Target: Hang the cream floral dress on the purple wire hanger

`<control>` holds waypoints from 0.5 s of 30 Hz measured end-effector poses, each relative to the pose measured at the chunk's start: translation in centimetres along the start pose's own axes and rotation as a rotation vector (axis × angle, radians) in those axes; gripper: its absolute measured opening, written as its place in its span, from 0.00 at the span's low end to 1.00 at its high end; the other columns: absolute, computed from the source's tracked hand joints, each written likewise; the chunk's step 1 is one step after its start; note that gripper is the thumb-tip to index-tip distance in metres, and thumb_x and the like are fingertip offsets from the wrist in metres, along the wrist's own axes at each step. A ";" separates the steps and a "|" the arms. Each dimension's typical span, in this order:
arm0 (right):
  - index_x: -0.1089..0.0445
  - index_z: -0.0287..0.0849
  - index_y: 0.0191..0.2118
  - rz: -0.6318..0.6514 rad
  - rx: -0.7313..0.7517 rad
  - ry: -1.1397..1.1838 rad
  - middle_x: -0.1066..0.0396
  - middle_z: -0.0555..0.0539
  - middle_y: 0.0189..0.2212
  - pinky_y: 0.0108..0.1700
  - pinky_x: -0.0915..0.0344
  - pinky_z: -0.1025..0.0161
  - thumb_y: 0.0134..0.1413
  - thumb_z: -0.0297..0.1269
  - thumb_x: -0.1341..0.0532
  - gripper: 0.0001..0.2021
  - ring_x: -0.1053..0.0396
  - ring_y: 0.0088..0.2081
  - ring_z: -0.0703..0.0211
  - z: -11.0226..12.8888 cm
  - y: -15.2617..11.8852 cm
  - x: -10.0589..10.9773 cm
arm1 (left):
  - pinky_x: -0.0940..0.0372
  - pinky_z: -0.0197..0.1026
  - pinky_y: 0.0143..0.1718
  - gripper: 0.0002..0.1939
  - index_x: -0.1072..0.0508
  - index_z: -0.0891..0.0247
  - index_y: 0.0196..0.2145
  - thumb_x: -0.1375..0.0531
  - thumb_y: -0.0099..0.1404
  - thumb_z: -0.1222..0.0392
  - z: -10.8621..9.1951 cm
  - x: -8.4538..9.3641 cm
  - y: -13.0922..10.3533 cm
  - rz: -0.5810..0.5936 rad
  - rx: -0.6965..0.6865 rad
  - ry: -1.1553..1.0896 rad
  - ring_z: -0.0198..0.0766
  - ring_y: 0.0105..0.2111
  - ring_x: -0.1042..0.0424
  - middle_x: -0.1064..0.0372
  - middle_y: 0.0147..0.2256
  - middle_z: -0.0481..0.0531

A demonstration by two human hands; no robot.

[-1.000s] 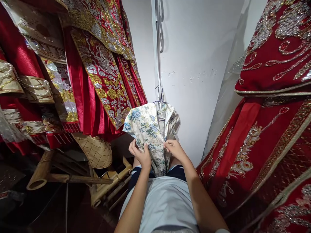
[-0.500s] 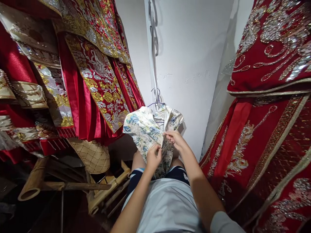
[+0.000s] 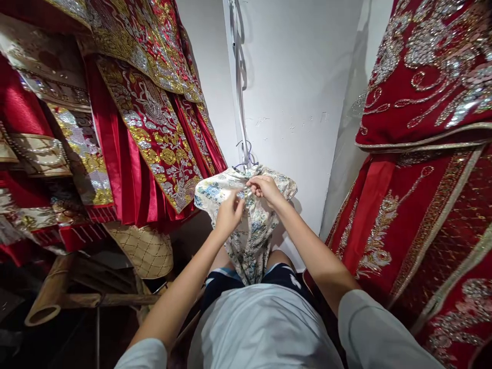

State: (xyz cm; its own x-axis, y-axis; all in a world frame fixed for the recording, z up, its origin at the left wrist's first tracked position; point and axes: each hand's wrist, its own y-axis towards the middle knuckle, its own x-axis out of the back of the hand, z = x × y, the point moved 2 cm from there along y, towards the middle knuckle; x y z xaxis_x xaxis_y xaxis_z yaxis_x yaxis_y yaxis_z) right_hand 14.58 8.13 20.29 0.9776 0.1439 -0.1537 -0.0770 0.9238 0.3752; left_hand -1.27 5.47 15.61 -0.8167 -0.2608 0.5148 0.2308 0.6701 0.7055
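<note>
A white floral garment (image 3: pixel 251 225) with blue and yellow flowers hangs on a thin purple hanger (image 3: pixel 249 152) against the wall. My right hand (image 3: pixel 264 188) pinches the garment's front edge just below the collar. Lower and to the left, my left hand (image 3: pixel 229 212) is at the garment's front, its thumb and forefinger raised with a small gap between the tips. The two front edges lie close together under the collar, partly hidden by my fingers.
Red garments with gold and silver embroidery (image 3: pixel 165 148) hang at the left. Beaded red garments (image 3: pixel 426 97) hang at the right. A bamboo frame (image 3: pixel 49 302) stands at the lower left. A white metal upright (image 3: pixel 237 82) runs up the wall.
Both hands have moved up the garment's front toward the collar. The neckline, open before, is now drawn together. My left hand's fingertips have come apart.
</note>
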 end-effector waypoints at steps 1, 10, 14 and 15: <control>0.30 0.38 0.23 0.008 0.012 -0.020 0.37 0.53 0.13 0.17 0.54 0.70 0.50 0.34 0.41 0.09 0.47 0.14 0.71 0.0 -0.2 -0.2 | 0.42 0.37 0.37 0.20 0.33 0.58 0.58 0.47 0.70 0.57 -0.7 0.8 1.5 -0.090 -0.034 -0.049 0.39 0.30 0.32 0.28 0.35 0.51; 0.31 0.40 0.17 -0.124 0.062 -0.265 0.43 0.56 0.10 0.23 0.53 0.67 0.45 0.30 0.41 0.10 0.49 0.17 0.68 -2.3 2.4 0.5 | 0.43 0.40 0.43 0.11 0.26 0.64 0.32 0.45 0.69 0.60 -3.1 2.7 8.7 -0.096 -0.248 0.121 0.40 0.34 0.35 0.30 0.32 0.53; 0.34 0.40 0.14 -0.075 -0.086 -0.173 0.46 0.56 0.08 0.22 0.56 0.67 0.43 0.30 0.41 0.11 0.51 0.16 0.69 -5.6 0.8 0.6 | 0.42 0.38 0.45 0.06 0.26 0.65 0.33 0.42 0.68 0.63 -0.6 6.6 8.5 -0.485 0.035 -0.292 0.36 0.36 0.36 0.31 0.34 0.50; 0.34 0.40 0.15 -0.060 -0.109 -0.128 0.45 0.56 0.09 0.21 0.56 0.67 0.43 0.31 0.41 0.11 0.51 0.16 0.69 -6.3 -0.1 0.5 | 0.41 0.37 0.45 0.05 0.28 0.64 0.31 0.41 0.66 0.66 0.8 7.4 8.0 -0.592 0.170 -0.499 0.34 0.36 0.36 0.32 0.33 0.49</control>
State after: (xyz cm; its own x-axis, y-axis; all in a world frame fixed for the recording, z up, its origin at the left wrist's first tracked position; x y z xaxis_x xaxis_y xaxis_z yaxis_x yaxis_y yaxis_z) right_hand 13.87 10.37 14.44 0.9975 0.0473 -0.0526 -0.0317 0.9635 0.2660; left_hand -5.85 9.46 24.67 -0.9283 -0.2915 -0.2307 -0.3674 0.6250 0.6887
